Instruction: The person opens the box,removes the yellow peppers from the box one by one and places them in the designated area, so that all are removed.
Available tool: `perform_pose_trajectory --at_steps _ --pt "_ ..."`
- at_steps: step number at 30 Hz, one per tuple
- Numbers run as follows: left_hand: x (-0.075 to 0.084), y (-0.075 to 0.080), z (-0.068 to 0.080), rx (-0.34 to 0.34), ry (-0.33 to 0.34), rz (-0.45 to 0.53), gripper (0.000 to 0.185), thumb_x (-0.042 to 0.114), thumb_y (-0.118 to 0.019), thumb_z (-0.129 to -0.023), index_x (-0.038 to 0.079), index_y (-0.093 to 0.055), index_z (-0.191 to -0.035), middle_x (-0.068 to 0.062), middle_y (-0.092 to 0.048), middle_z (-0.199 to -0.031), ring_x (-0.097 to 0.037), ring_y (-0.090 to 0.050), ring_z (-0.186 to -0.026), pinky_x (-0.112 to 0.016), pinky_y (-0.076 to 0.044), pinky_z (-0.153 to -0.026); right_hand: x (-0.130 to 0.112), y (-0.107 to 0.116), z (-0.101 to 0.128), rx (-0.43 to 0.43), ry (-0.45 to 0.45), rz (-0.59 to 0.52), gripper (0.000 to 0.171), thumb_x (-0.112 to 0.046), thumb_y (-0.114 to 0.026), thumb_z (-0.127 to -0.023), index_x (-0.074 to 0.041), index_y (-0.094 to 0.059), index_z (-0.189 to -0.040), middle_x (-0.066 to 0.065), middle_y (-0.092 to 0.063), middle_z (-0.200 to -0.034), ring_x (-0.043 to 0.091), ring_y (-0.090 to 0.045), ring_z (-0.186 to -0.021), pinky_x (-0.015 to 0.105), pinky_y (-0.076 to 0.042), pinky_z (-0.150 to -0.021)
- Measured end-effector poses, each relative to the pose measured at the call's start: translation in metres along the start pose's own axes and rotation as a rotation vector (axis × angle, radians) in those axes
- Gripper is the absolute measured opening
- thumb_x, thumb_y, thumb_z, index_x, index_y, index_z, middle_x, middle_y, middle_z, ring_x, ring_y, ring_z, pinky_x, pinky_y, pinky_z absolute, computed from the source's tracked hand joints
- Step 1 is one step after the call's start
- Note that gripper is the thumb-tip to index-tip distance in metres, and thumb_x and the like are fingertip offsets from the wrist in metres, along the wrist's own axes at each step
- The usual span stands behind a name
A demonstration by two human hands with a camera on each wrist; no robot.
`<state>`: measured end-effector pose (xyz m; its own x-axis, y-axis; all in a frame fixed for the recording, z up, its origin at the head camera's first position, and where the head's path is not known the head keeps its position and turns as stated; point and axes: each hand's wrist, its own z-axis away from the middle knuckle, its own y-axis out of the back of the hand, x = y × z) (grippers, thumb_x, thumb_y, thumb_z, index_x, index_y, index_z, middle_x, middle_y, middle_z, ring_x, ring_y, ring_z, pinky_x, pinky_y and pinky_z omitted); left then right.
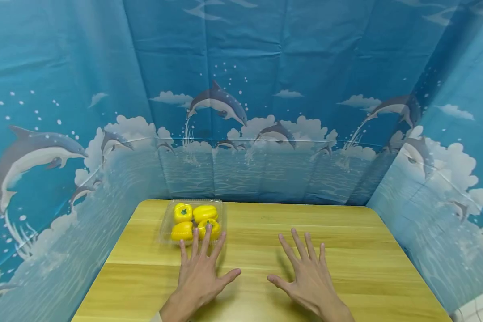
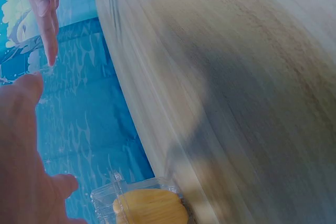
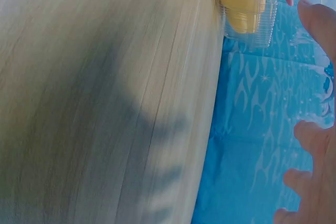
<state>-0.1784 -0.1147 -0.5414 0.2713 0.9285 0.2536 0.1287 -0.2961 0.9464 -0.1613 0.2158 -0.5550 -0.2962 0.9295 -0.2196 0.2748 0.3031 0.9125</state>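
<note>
Both hands are held above the table with fingers spread, and neither holds anything. In the head view the left hand (image 1: 201,273) is nearest a clear plastic box (image 1: 223,210), its fingertips overlapping the box's near edge; whether they touch cannot be told. Several yellow bell peppers (image 1: 205,213) lie inside the box. To the right, the right hand (image 1: 309,278) hovers over bare wood. The left wrist view shows part of the left hand (image 2: 23,150) and one pepper (image 2: 151,206). The right wrist view has the right hand (image 3: 317,166) at its right edge.
A wooden-topped table (image 1: 346,241) with rounded far corners fills the lower part of the head view. Blue curtains (image 1: 249,53) printed with dolphins and clouds stand behind it and along both sides. White tiles (image 1: 480,308) show at the lower right.
</note>
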Motion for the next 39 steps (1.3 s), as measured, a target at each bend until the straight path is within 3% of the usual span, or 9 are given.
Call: perform_pose_trajectory --at_steps 9,16,23,28,35,39 --pt "-0.003 -0.001 0.002 0.026 0.004 0.016 0.104 0.089 -0.064 -0.101 0.039 -0.031 -0.186 -0.010 -0.010 -0.199 -0.053 -0.010 -0.183 -0.093 -0.009 -0.137 -0.007 -0.003 0.004 -0.021 -0.021 -0.064 0.105 -0.073 -0.081 -0.100 -0.042 -0.029 -0.186 0.010 -0.029 -0.195 0.058 -0.030 -0.176 0.095 -0.024 -0.129" --pt "-0.013 -0.001 0.001 0.049 0.054 -0.022 0.102 0.088 -0.064 -0.102 0.041 -0.030 -0.186 -0.007 -0.004 -0.200 -0.051 -0.012 -0.183 -0.093 -0.013 -0.137 -0.013 -0.005 0.002 -0.028 -0.017 -0.078 0.095 -0.070 -0.076 -0.106 -0.037 -0.034 -0.185 0.011 -0.032 -0.194 0.057 -0.036 -0.174 0.093 -0.029 -0.131" --pt "-0.033 0.010 -0.005 0.089 0.097 -0.038 0.102 0.085 -0.065 -0.104 0.034 -0.032 -0.186 -0.012 -0.010 -0.199 -0.056 -0.018 -0.181 -0.095 -0.014 -0.135 -0.026 -0.009 -0.009 -0.044 -0.005 -0.136 0.090 -0.062 -0.074 -0.111 -0.029 -0.036 -0.185 0.014 -0.034 -0.193 0.057 -0.042 -0.171 0.090 -0.033 -0.131" --pt "-0.050 0.019 -0.012 0.082 0.153 -0.008 0.102 0.078 -0.069 -0.106 0.030 -0.029 -0.187 -0.020 -0.012 -0.197 -0.059 -0.012 -0.180 -0.097 -0.005 -0.134 -0.039 -0.012 -0.020 -0.093 0.018 -0.201 0.087 -0.056 -0.072 -0.114 -0.026 -0.033 -0.186 0.016 -0.033 -0.192 0.059 -0.041 -0.170 0.091 -0.034 -0.130" --pt "-0.076 0.026 -0.020 0.070 0.237 0.081 0.101 0.073 -0.066 -0.111 0.026 -0.022 -0.189 -0.023 0.002 -0.197 -0.061 0.001 -0.180 -0.096 0.006 -0.133 -0.056 -0.018 -0.036 -0.155 0.045 -0.251 0.082 -0.056 -0.064 -0.118 -0.027 -0.030 -0.187 0.013 -0.030 -0.194 0.053 -0.042 -0.171 0.079 -0.039 -0.135" --pt "-0.088 0.025 -0.023 0.045 0.271 0.128 0.101 0.074 -0.062 -0.113 0.023 -0.019 -0.189 -0.022 0.009 -0.197 -0.062 0.002 -0.180 -0.093 0.000 -0.136 -0.067 -0.022 -0.042 -0.171 0.043 -0.333 0.079 -0.050 -0.066 -0.119 -0.026 -0.033 -0.186 0.012 -0.034 -0.192 0.049 -0.044 -0.171 0.075 -0.043 -0.134"
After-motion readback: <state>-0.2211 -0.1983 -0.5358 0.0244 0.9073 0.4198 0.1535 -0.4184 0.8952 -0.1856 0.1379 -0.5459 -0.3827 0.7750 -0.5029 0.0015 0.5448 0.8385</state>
